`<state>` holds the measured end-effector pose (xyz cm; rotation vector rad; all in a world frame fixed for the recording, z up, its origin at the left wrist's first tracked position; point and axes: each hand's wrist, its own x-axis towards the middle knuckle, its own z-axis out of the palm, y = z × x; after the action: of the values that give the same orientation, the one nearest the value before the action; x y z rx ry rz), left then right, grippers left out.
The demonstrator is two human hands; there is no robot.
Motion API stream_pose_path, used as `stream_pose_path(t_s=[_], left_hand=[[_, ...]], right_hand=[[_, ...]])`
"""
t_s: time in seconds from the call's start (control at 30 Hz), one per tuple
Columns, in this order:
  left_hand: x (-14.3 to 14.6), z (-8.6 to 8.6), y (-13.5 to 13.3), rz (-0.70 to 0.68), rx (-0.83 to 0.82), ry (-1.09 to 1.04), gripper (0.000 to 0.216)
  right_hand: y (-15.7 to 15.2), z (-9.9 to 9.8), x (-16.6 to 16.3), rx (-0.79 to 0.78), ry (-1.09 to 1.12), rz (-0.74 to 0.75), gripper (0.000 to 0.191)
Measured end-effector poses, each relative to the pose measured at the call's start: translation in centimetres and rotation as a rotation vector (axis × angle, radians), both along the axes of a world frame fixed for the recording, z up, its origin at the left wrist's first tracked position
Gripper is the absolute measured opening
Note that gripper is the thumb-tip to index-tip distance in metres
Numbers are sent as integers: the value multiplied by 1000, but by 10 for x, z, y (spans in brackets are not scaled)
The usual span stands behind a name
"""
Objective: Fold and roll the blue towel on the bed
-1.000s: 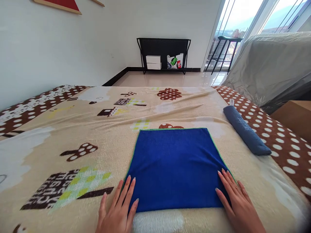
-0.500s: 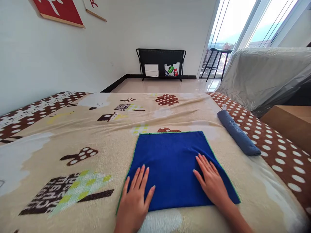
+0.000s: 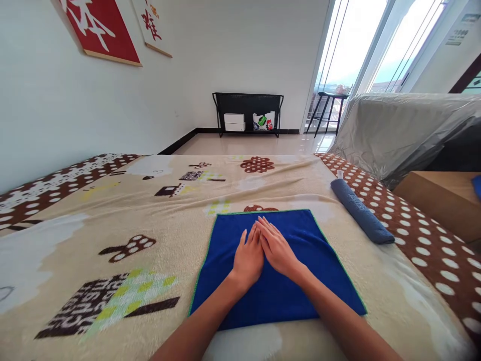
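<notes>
Apparently, smoothing is the step in hand: the blue cloth (image 3: 274,296) lies spread on the patterned blanket (image 3: 184,230), lightly creased toward its far right. The left hand (image 3: 250,258) and right hand (image 3: 278,248) meet over its middle, fingers outstretched and touching, gripping nothing; whether both palms press down, I cannot tell. A next stroke would call for light, even pressure outward, without dragging the corners.

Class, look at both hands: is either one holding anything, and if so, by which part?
Nothing is held: the left hand and right hand meet over the blue cloth without gripping it.
</notes>
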<state>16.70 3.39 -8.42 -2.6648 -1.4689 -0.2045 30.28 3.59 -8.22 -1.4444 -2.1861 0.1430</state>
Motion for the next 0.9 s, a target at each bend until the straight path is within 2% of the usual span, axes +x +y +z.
stream_pose_path(t_s=[0.1,0.17,0.27,0.4,0.47,0.53,0.63,0.73,0.83,0.9], left_hand=[[0,-16,35,68,-10,-24,57],[-19,-25,50,130,-15,-46,53],[-58,-31,62,234,-20,-71,56],[-99,-30,68,318,-39,-77,59],[-107,-28,68,324,-52,-71,59],[-107,-22,68,328,-59,-61,58],[-86,-8,66,299,-43,-47,55],[-43,1,68,192,-20,-44,54],[-3,-5,76,121,-16,-50,55],[6,-14,82,113,-23,-54,54]], right_hand=[[28,-19,-13,-39,1,-37,52],[33,-32,3,-66,-29,-23,51],[31,-42,56,-95,-74,-67,54],[19,-48,141,-126,-106,-295,63],[12,-48,167,-137,-127,-355,63],[10,-45,175,-134,-149,-379,61],[20,-32,150,-94,-173,-345,58],[43,-18,93,-50,-182,-195,54],[64,-17,33,-38,-180,-59,52],[73,-23,14,-51,-179,-28,52]])
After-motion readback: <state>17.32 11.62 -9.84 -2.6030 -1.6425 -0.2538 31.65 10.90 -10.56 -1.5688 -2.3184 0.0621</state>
